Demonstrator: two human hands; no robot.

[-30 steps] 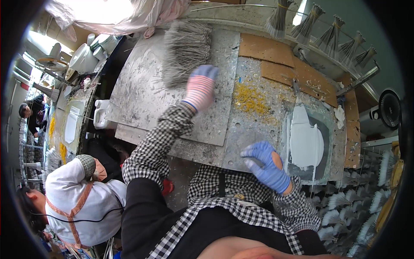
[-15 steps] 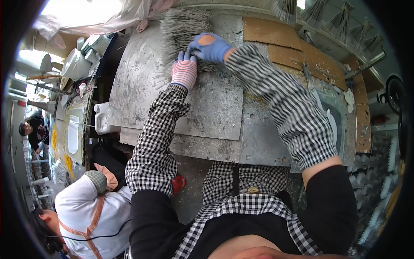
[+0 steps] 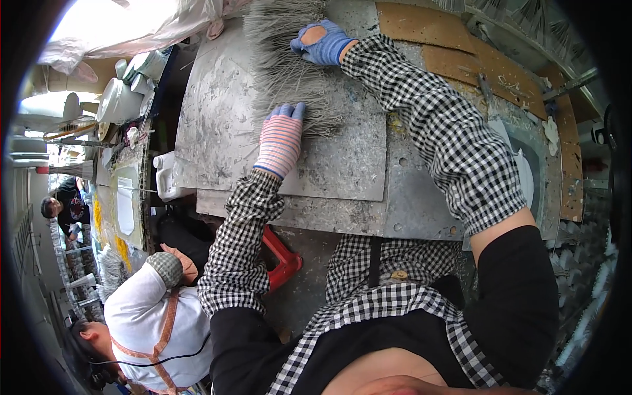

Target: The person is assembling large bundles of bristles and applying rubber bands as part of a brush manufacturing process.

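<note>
Two gloved hands are at the grey strands (image 3: 280, 76), a shaggy heap between eleven and twelve o'clock, twelve being the top of the view, spread over a stained metal sheet (image 3: 220, 125). At eleven, the left hand (image 3: 282, 140), in pink stripes with blue tips, lies palm down, its fingers straight and close together, tips over the heap's lower edge. Up at twelve, the right hand (image 3: 322, 43), in blue, bends its fingers at the heap's right side; whether they pinch any strands, I cannot tell. And what stuff this looks to be: thin, light and springy, likely to slide, splay and snag rather than snap. See those small looped ends (image 3: 334, 125) fanning out toward four o'clock from the heap? They look apt to catch on one another, so a gathered bunch, gripped just behind the loops, seems the surest hold; one strand alone would probably whip about. Over at nine stands a white jug (image 3: 168, 178); brown boards (image 3: 411, 26) lie at one.
</note>
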